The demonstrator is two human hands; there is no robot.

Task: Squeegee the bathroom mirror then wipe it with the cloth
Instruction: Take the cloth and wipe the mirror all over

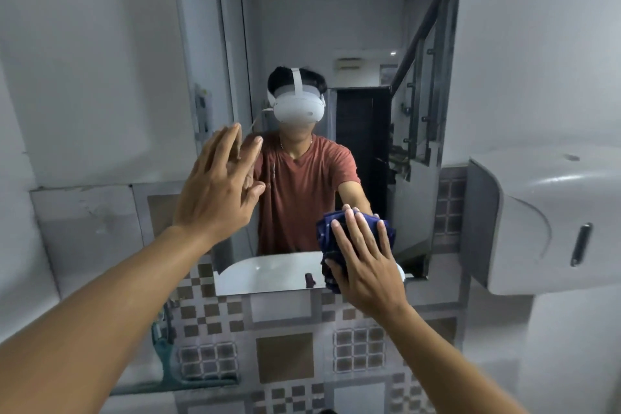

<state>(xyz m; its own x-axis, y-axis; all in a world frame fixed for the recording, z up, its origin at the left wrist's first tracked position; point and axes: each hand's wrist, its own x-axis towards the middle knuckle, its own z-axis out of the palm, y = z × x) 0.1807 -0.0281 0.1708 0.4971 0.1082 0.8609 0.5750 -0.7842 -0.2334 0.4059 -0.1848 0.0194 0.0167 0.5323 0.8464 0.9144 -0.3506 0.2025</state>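
Note:
The bathroom mirror hangs on the wall straight ahead and reflects a person in a red shirt wearing a white headset. My right hand lies flat on a dark blue cloth and presses it against the mirror's lower right part. My left hand is raised in front of the mirror's left side, fingers spread, holding nothing. No squeegee is in view.
A white paper towel dispenser juts from the wall at the right. Checked brown and grey tiles cover the wall below the mirror. A green tap or hose fitting sits low at the left. The mirror reflects a white sink.

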